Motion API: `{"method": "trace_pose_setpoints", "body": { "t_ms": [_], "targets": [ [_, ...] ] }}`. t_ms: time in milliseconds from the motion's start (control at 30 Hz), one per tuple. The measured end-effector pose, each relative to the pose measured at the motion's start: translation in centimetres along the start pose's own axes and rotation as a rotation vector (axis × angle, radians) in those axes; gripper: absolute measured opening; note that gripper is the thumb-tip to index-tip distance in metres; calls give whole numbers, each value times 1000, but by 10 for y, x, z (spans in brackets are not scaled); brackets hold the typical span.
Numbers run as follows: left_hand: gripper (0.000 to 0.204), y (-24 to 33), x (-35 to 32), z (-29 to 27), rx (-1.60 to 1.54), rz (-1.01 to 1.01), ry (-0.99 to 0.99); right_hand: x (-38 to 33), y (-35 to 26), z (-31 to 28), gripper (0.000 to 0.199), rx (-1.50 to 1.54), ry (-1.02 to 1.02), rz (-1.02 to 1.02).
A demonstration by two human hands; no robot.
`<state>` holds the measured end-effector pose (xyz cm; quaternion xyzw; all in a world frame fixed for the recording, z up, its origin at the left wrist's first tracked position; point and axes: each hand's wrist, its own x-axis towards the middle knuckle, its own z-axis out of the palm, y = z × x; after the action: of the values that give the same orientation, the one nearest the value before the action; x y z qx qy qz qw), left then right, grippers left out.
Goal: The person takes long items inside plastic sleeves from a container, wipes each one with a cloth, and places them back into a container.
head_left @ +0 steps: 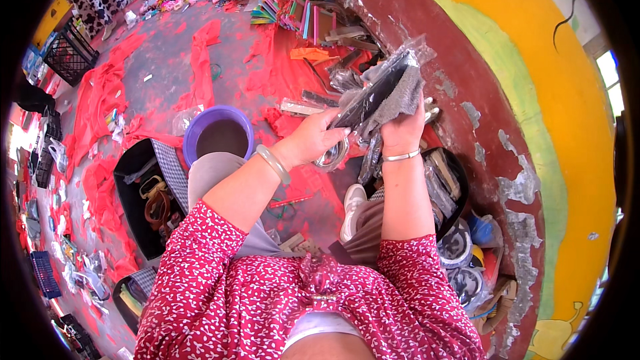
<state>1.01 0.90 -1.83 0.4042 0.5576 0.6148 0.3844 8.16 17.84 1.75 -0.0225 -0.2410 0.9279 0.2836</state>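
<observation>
Out in front of me I hold a long, flat, dark object (377,93) tilted up to the right; its exact kind I cannot make out. My left hand (312,137) is closed on its near end, thumb on top. A grey cloth (405,97) lies against its right side, with my right hand (404,131) wrapped round the cloth from below. Those right fingers are partly hidden behind it. Clear plastic (419,48) shows around the object's far end. A coiled, shiny bundle (333,156) sits just under my left hand.
By my left knee stands a purple bucket (248,127) of dark liquid. A black tub (143,223) with belt-like things is at left, another black tub (461,172) at right. Wrapped goods (457,247) lean near the peeling wall (490,133). Red scraps (110,103) litter the floor.
</observation>
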Motion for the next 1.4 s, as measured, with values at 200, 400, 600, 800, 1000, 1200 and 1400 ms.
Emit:
{"method": "trace_pose_setpoints", "body": {
  "t_ms": [200, 400, 600, 800, 1000, 1200, 1400],
  "targets": [
    [27, -2, -3, 3, 39, -32, -79, 7, -7, -13, 25, -5, 50, 62],
    [28, -9, -2, 3, 150, -30, -61, 7, 0, -14, 13, -36, 90, 82],
    [27, -6, 1, 6, 40, 42, 12, -3, 26, -14, 19, -204, 146, 154],
    [25, 18, 1, -4, 165, -68, 103, -23, 50, 2, 23, -289, 31, 266],
    [27, 18, 4, -15, -34, 35, 87, -32, 65, 5, 23, -371, 65, 256],
    [28, -1, 6, -14, 95, 0, -113, -22, 45, 6, 17, -305, 138, 101],
    [32, 10, -5, -1, -10, -141, -233, -2, -4, -10, 16, -158, 219, 14]
  ]
}}
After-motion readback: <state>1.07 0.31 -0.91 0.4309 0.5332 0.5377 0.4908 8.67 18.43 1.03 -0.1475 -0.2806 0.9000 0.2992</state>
